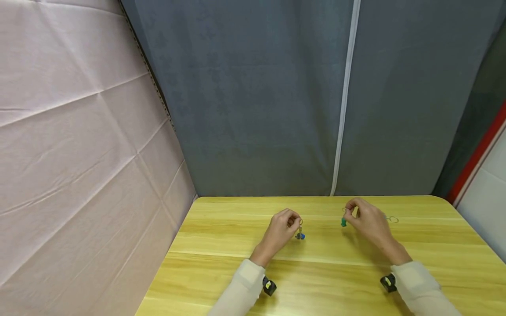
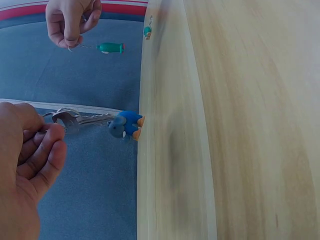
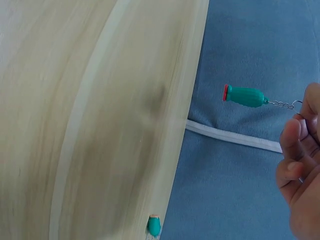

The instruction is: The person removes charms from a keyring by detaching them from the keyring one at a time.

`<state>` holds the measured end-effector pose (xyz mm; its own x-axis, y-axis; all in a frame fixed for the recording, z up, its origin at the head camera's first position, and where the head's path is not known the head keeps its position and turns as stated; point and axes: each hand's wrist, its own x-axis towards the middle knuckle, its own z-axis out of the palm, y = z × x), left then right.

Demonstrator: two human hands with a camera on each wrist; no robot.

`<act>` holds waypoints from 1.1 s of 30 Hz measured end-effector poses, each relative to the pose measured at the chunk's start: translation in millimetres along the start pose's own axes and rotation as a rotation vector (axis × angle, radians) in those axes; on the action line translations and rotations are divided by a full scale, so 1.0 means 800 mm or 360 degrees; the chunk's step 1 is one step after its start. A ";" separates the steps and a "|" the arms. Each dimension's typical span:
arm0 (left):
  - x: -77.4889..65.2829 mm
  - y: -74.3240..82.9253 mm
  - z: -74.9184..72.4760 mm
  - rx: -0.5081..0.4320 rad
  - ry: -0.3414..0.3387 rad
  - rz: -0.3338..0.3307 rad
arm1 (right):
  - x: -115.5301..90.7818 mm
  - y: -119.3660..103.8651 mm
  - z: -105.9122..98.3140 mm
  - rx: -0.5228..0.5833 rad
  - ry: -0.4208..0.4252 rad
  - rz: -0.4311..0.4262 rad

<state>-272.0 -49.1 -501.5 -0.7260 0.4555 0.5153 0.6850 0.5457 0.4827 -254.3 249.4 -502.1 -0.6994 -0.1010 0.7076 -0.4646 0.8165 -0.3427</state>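
My left hand (image 1: 278, 230) pinches a metal ring between thumb and fingertips. From it hang silver keys (image 2: 95, 120) and a small blue elephant charm (image 2: 127, 125) with orange feet, over the table. Farther right, my right hand (image 1: 369, 221) pinches the ring of a green keychain (image 3: 245, 96), whose rounded body with a red end dangles on a short chain. A second green keychain (image 3: 154, 226) lies on the table; in the head view its ring (image 1: 393, 219) shows just right of the right hand, which hides its body.
Both hands are above the far part of a light wooden table (image 1: 312, 281). A grey curtain (image 1: 257, 109) with a white strip stands behind its back edge. Pale cloth (image 1: 79, 153) hangs to the left, and a red-edged white panel (image 1: 490, 175) stands at the right.
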 end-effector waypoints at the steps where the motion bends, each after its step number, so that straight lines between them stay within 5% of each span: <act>1: 0.000 0.000 0.000 0.0000 0.0002 0.0000 | 0.000 0.002 0.000 -0.0011 0.0004 -0.0004; 33: -0.001 0.000 -0.002 0.0015 -0.0006 0.0007 | -0.014 0.074 -0.029 -0.0043 -0.0213 0.0417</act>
<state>-271.4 -50.9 -501.1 -0.7231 0.4608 0.5146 0.6877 0.5501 0.4738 -261.5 312.5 -515.8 -0.8598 0.0426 0.5088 -0.2456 0.8392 -0.4852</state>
